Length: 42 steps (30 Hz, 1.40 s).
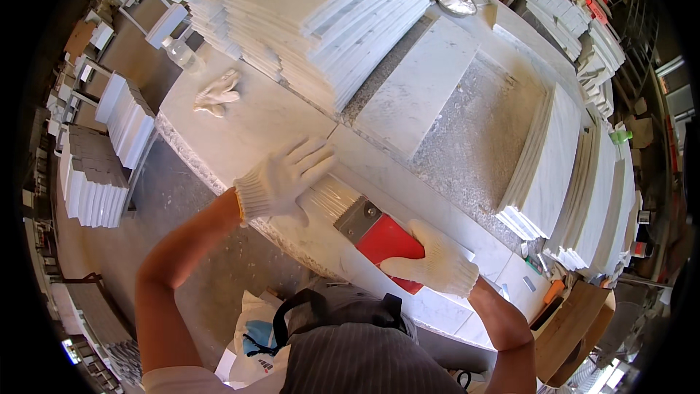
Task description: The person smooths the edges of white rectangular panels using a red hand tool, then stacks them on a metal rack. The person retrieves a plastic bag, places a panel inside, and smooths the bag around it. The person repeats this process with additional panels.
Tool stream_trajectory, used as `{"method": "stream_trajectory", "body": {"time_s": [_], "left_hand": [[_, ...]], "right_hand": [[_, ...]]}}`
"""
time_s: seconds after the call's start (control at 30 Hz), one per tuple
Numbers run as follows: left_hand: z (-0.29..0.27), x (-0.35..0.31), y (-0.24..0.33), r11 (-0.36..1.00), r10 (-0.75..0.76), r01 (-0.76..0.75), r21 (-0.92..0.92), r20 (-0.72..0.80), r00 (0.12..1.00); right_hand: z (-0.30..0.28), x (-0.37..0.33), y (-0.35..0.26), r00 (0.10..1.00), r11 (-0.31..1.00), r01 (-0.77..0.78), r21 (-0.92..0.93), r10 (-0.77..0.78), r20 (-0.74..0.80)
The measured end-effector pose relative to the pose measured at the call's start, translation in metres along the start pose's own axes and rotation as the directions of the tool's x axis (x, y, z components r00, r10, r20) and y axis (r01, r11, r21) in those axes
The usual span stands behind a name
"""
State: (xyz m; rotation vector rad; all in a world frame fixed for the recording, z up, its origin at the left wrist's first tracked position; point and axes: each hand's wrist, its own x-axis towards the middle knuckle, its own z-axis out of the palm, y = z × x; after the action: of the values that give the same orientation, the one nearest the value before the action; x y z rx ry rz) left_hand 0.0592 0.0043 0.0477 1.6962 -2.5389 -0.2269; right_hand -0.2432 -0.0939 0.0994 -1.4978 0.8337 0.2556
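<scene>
My right hand [434, 259], in a white knit glove, grips a red tape dispenser [390, 244] with a grey metal cutting end. From that end a shiny, streaked, see-through strip of tape [332, 199] runs toward my left hand [288, 175]. The left hand, gloved the same way, lies flat with fingers apart on or just above the white marble surface [226, 135], beside the strip. What lies under the dispenser is partly hidden. Farther off, a crumpled spare glove [217, 93] rests on the marble.
Tall stacks of white marble slabs [321, 22] rise at the far side. One slab [415, 84] lies flat beyond my hands; more slabs [543, 168] lean at the right. A clear bottle [182, 55] stands far left. An orange-handled tool [552, 293] lies at the right edge.
</scene>
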Motion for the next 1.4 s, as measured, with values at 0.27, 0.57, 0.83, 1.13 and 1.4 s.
{"method": "stream_trajectory", "body": {"time_s": [0.27,0.57,0.83,1.13,1.4], "left_hand": [[0.022,0.013,0.004,0.994,0.05,-0.05,0.101,-0.001,0.999],[0.04,0.056,0.071,0.983,0.174,-0.174,0.058,-0.002,0.985],[0.064,0.127,0.181,0.956,0.276,-0.269,-0.116,0.04,0.96],[0.084,0.171,0.27,0.954,0.299,-0.29,-0.081,0.147,0.943],[0.095,0.186,0.302,0.946,0.323,-0.316,-0.066,0.162,0.932]], "right_hand": [[-0.016,-0.004,0.005,0.998,0.987,0.02,-0.156,-0.011,0.057],[-0.072,-0.09,0.064,0.956,0.946,-0.267,-0.185,0.283,0.07],[-0.107,-0.166,0.139,0.941,0.912,-0.333,-0.241,0.338,-0.022],[-0.124,-0.211,0.214,0.95,0.912,-0.306,-0.272,0.31,-0.03],[-0.127,-0.242,0.28,0.95,0.939,-0.306,-0.154,0.29,-0.118]]}}
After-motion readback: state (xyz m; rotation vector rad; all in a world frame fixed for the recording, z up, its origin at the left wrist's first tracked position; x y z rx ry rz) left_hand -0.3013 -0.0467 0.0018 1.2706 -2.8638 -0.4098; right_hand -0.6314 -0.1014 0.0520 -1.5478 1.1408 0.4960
